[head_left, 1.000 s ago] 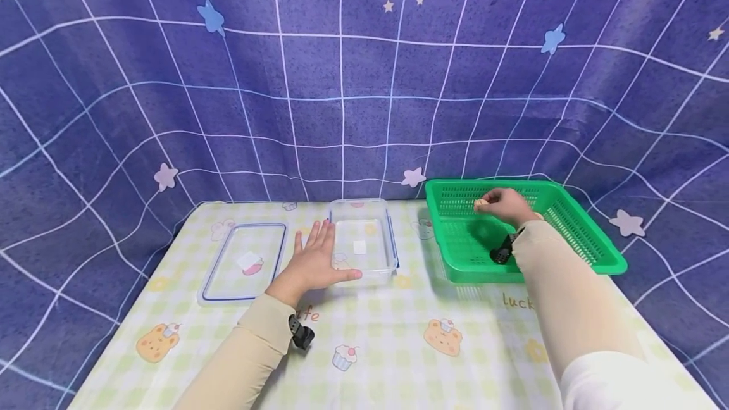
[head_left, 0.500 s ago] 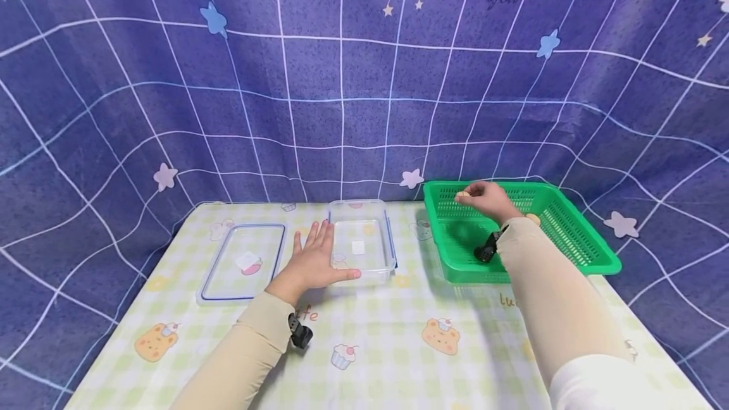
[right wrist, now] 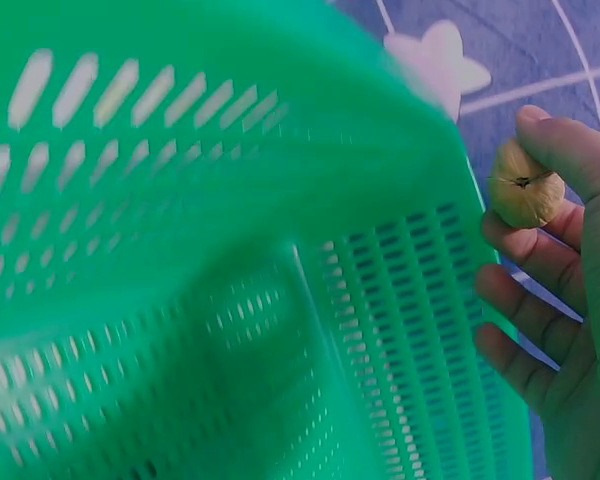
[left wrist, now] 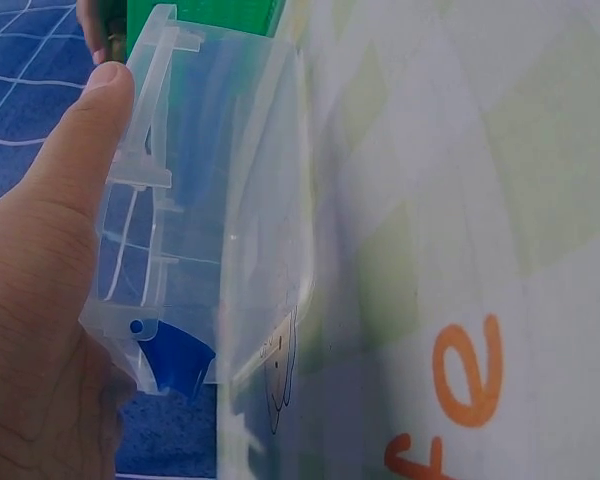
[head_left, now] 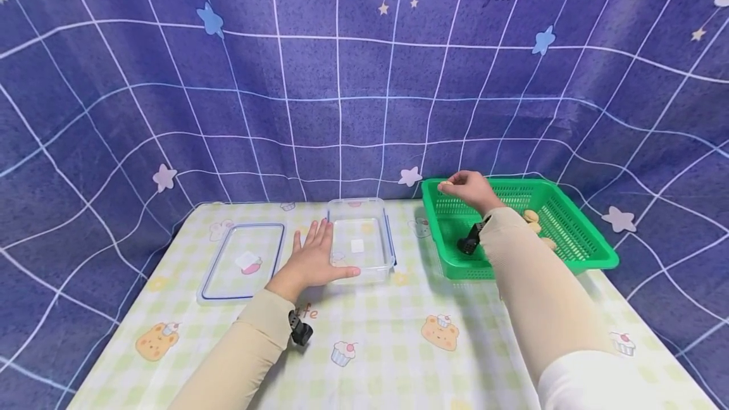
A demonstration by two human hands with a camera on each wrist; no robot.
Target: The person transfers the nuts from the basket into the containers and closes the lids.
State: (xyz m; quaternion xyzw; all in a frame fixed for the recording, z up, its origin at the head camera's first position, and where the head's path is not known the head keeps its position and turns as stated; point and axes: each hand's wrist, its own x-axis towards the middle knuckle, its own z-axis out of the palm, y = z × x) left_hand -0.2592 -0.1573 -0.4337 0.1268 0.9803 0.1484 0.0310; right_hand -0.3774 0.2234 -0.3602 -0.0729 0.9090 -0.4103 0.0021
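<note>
A clear plastic food container [head_left: 373,245] with a blue clip along its right side stands lidless on the table. My left hand [head_left: 310,263] has its fingers spread straight and rests against the container's near left rim; the left wrist view shows the thumb along the wall [left wrist: 202,170]. Between thumb and fingertips my right hand [head_left: 469,187] pinches a small tan walnut [right wrist: 527,187]. It is above the back left rim of the green plastic basket [head_left: 441,252]. Several more walnuts [head_left: 531,216] lie in the basket, partly hidden behind the right forearm.
The container's clear lid [head_left: 242,283], with a blue seal around it, lies flat to the left of the left hand. A checked tablecloth [head_left: 387,366] covers the table. Behind it hangs a blue curtain [head_left: 364,125] with a white grid.
My right hand has risen and moved left with the walnut, from inside the basket to its back left rim. More walnuts now show. The left hand stays in place.
</note>
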